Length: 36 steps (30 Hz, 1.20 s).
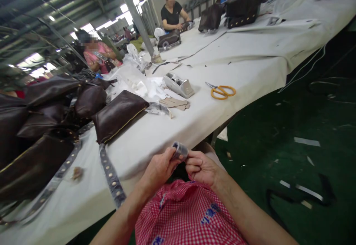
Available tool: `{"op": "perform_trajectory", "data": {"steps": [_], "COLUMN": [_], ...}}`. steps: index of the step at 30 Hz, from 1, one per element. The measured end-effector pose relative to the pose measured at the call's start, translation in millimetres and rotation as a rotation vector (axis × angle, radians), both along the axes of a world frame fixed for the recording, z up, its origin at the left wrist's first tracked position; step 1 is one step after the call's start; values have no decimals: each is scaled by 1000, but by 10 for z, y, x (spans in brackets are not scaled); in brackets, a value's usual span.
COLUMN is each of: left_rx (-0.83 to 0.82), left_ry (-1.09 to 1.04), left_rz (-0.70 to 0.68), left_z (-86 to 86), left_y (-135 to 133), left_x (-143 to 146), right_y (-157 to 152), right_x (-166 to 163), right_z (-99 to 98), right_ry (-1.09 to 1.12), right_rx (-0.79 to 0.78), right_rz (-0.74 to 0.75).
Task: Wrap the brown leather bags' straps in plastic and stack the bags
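Note:
Between both hands, above my lap, is a short curled length of dark strap wrapped in clear plastic [180, 150]. My left hand [162, 164] is closed on its left side, thumb on top. The fingers of my right hand [200, 166] are curled in and pinch the strap's right edge. A dark brown leather bag [121, 115] with a gold zip lies on the table ahead to the left. Its studded, plastic-covered strap [111, 174] hangs over the table's edge toward me; whether it is the same strap I hold is hidden by my left arm.
A pile of brown bags [52, 115] fills the table's left side. Orange-handled scissors [222, 91], a metal tape dispenser [178, 85], card pieces [176, 103] and crumpled white plastic [133, 78] lie on the white-covered table [250, 67]. Two people work farther back.

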<state>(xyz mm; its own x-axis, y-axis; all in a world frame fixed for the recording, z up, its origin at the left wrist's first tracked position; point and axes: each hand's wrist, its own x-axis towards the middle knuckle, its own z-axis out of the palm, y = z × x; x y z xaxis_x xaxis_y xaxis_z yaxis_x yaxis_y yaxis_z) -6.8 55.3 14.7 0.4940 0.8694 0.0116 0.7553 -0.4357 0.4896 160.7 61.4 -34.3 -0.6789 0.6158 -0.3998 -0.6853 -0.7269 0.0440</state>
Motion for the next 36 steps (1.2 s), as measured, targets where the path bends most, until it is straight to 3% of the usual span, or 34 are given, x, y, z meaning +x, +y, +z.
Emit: {"op": "perform_trajectory", "data": {"steps": [3, 6, 11, 15, 18, 21, 24, 27, 30, 33, 36], "left_rx": [-4, -76, -615, -851, -934, -964, -991, -925, -731, -553, -504], "left_ry": [-52, -222, -662, -820, -873, -898, -870, -781, -628, -491, -477], "left_rz": [35, 172, 380, 397, 381, 353, 330, 337, 329, 279, 246], "left_z": [16, 64, 240, 349, 336, 295, 284, 285, 274, 256, 237], "left_y": [-27, -12, 128, 216, 225, 223, 233, 246, 241, 233, 248], "left_x": [1, 0, -36, -44, -25, -3, 8, 24, 66, 124, 174], "right_y": [-32, -95, -199, -184, -139, -99, -69, -50, -44, -38, -11], "right_x": [-37, -51, 94, 209, 187, 137, 109, 69, -2, -46, -18], "right_z": [36, 29, -18, 50, 120, 158, 184, 191, 152, 102, 86], "right_ry": [-108, -338, -1087, -1620, -1735, -1817, -1872, -1943, -1998, -1892, -1733], "right_rx": [70, 285, 826, 1341, 1625, 1767, 1828, 1783, 1531, 1223, 1108], "right_rz": [-69, -192, -502, -813, -894, -879, -882, -851, -727, -601, -559]}}
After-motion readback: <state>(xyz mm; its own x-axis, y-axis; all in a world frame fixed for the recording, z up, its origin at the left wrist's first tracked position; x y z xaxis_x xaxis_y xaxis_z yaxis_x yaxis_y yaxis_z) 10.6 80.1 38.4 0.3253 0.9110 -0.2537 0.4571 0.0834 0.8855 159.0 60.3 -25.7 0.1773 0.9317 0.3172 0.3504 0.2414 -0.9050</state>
